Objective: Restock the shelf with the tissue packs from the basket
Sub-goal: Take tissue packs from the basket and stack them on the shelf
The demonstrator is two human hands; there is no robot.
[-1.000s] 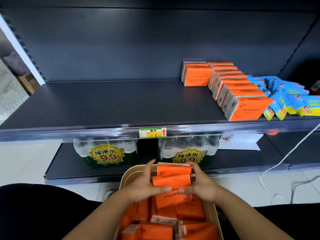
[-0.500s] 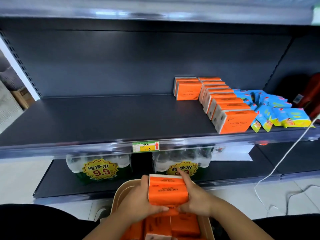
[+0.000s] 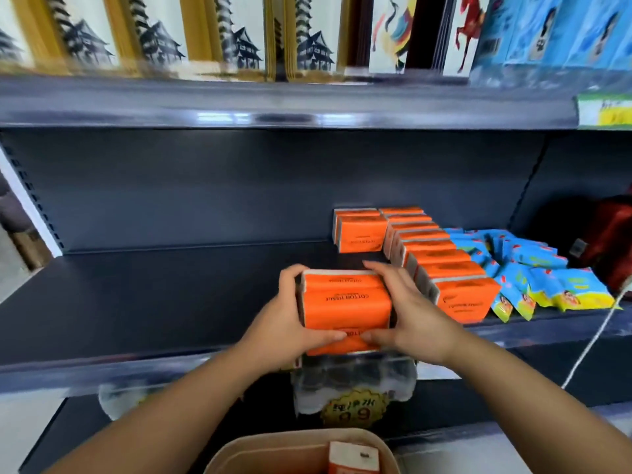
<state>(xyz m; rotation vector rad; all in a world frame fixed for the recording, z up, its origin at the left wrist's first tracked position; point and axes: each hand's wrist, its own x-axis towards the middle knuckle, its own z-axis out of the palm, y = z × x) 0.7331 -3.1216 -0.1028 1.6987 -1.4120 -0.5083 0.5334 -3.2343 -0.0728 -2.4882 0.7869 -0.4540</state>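
I hold a small stack of orange tissue packs [image 3: 345, 304] between both hands, just above the front part of the dark shelf [image 3: 154, 302]. My left hand [image 3: 285, 319] grips the stack's left side and my right hand [image 3: 407, 313] grips its right side, thumbs meeting at the near edge. To the right, a row of orange tissue packs [image 3: 441, 265] stands on the shelf, with a short second row [image 3: 359, 230] behind. The beige basket [image 3: 273, 449] sits at the bottom of the view with one orange pack [image 3: 354, 458] showing inside.
Blue and yellow sachets [image 3: 533, 278] lie right of the orange rows, and a red bag [image 3: 615, 234] sits at the far right. Wrapped water bottles with a yellow price sticker [image 3: 355, 388] stand on the lower shelf. A white cable [image 3: 595, 336] hangs at right. Picture-printed boxes fill the upper shelf [image 3: 273, 107].
Both hands lifted the stack of orange packs out of the basket and up to shelf height. The view tilted upward, so the basket dropped to the bottom edge.
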